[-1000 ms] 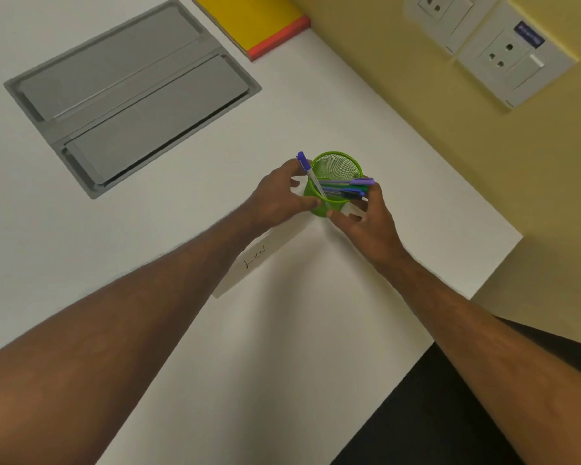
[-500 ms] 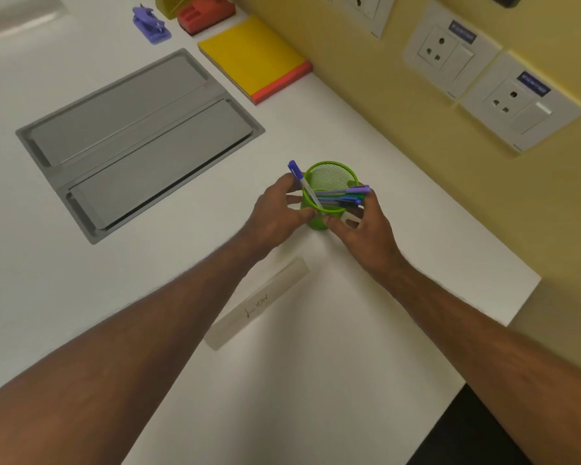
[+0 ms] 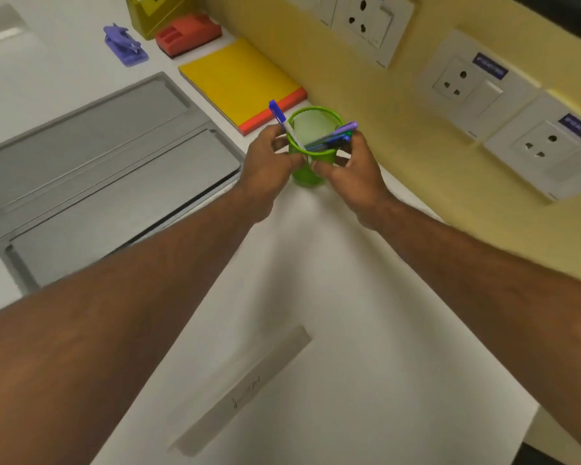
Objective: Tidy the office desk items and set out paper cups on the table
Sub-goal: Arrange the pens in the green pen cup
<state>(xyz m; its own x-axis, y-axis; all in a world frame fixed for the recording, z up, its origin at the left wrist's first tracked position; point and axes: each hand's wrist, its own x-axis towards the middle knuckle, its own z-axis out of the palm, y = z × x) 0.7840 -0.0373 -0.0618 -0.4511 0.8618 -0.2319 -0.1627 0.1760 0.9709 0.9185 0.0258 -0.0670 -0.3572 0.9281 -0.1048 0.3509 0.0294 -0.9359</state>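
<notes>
A green mesh pen holder (image 3: pixel 311 169) stands on the white desk (image 3: pixel 349 313) close to the yellow wall. Several pens (image 3: pixel 332 139) lean inside it, and one blue-capped pen (image 3: pixel 280 117) sticks out on the left. My left hand (image 3: pixel 269 166) grips the holder's left side. My right hand (image 3: pixel 353 166) grips its right side, fingers by the pen tops. No paper cups are in view.
A yellow notepad with an orange edge (image 3: pixel 242 85) lies just behind the holder. A grey cable hatch (image 3: pixel 98 169) is set in the desk at left. A purple stapler (image 3: pixel 125 45), a red box (image 3: pixel 188 33) and a yellow-green tape dispenser (image 3: pixel 155 11) sit at the back. A labelled strip (image 3: pixel 242 391) lies near me. Wall sockets (image 3: pixel 463 85) are on the right.
Both hands have carried the pen holder away from me, farther from the labelled strip and closer to the yellow notepad. The view has tilted up, showing the stapler and red box.
</notes>
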